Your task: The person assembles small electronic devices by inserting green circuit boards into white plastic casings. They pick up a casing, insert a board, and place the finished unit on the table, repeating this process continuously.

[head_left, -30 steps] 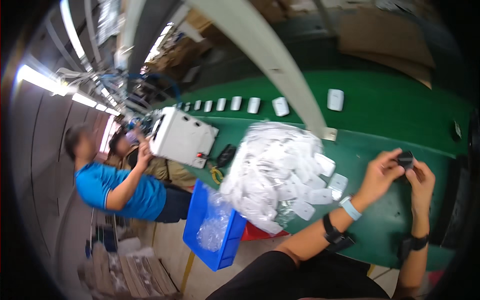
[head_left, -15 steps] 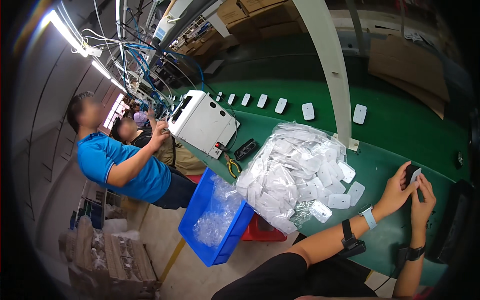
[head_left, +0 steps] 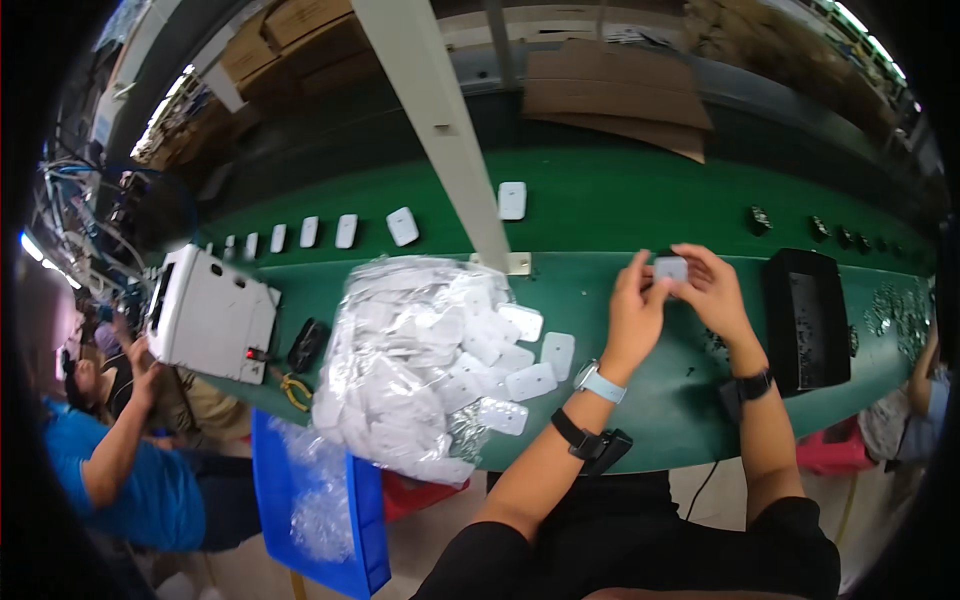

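Above the green tabletop, both my hands hold a small rectangular piece (head_left: pixel 671 269) with a pale top face. My left hand (head_left: pixel 636 312) grips its left side, and my right hand (head_left: pixel 716 300) has its fingers closed round the right side. Left of my hands lie loose white rounded plates (head_left: pixel 558 353) with small holes. They spill from a heaped clear plastic bag of the same plates (head_left: pixel 390 350). To the right of my right hand stands a long black tray (head_left: pixel 782 325).
A green conveyor strip (head_left: pixel 610 205) behind carries spaced white plates (head_left: pixel 402 226) and small dark parts (head_left: pixel 760 220). A metal post (head_left: pixel 440 130) rises behind the bag. Further left are a white machine (head_left: pixel 215 315), yellow-handled pliers (head_left: pixel 294 392), a blue bin (head_left: pixel 370 520) and a person in blue (head_left: pixel 130 480).
The view has swung right, bringing the black tray and dark parts into sight. Both my hands still hold the piece, which now turns its pale face toward me.
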`<move>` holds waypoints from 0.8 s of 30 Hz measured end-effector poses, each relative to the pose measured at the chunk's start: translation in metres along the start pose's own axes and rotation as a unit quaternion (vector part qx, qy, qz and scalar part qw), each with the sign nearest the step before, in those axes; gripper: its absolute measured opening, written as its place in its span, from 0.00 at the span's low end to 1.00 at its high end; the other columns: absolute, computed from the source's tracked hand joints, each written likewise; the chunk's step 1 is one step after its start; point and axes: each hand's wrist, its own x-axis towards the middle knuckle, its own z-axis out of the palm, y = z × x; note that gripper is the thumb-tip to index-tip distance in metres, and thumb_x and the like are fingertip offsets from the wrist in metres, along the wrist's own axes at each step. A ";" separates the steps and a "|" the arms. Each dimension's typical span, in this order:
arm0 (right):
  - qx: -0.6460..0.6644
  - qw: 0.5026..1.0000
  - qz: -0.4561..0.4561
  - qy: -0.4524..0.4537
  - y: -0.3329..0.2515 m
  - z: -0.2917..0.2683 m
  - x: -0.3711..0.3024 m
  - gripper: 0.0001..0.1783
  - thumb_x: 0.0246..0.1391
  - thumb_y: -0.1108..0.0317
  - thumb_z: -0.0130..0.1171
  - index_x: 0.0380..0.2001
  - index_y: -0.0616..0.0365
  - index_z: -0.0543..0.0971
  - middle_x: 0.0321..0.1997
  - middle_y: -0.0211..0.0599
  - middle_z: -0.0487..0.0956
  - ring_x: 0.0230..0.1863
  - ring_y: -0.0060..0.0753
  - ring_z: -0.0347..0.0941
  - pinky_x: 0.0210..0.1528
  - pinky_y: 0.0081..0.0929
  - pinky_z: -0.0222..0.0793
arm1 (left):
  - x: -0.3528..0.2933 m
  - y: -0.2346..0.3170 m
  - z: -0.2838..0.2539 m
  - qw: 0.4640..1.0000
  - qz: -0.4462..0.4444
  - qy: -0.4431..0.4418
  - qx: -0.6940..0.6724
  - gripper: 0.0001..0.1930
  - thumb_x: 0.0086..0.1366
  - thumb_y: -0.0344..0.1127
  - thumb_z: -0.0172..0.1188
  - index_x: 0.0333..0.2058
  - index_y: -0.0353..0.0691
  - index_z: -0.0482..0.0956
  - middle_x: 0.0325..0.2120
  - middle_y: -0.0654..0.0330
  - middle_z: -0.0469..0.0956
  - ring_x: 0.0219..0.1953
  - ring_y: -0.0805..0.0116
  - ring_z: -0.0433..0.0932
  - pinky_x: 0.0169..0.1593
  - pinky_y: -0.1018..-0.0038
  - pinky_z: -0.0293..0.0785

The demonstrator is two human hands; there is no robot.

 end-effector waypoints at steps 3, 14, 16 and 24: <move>-0.008 0.999 0.032 -0.011 0.015 -0.004 0.061 0.27 0.51 0.79 0.65 0.57 0.64 0.73 0.45 0.42 0.82 0.46 0.28 0.79 0.47 0.26 0.76 | -0.001 0.017 0.006 0.994 -0.003 0.094 0.060 0.23 0.69 0.32 0.61 0.59 0.30 0.68 0.51 0.52 0.71 0.46 0.69 0.77 0.47 0.76 0.77; -0.312 0.946 -0.029 0.082 0.058 0.035 0.147 0.32 0.36 0.67 0.77 0.48 0.52 0.77 0.46 0.47 0.78 0.51 0.47 0.76 0.48 0.38 0.75 | -0.002 0.019 -0.008 0.991 0.011 0.131 0.017 0.12 0.66 0.27 0.61 0.47 0.32 0.74 0.43 0.58 0.76 0.40 0.74 0.76 0.43 0.78 0.75; -0.324 0.941 -0.054 0.084 0.044 0.054 0.135 0.20 0.40 0.67 0.74 0.39 0.54 0.80 0.43 0.43 0.78 0.46 0.46 0.77 0.47 0.39 0.76 | -0.003 0.016 -0.011 0.990 -0.001 0.137 -0.014 0.11 0.65 0.25 0.61 0.46 0.33 0.75 0.41 0.60 0.77 0.39 0.75 0.76 0.42 0.79 0.75; -0.323 0.932 -0.121 0.110 0.025 0.033 0.123 0.13 0.47 0.64 0.68 0.36 0.56 0.82 0.43 0.44 0.77 0.41 0.47 0.77 0.47 0.40 0.74 | 0.004 0.014 -0.015 0.990 0.005 0.137 -0.023 0.07 0.65 0.25 0.59 0.42 0.35 0.77 0.31 0.65 0.77 0.33 0.78 0.74 0.40 0.80 0.72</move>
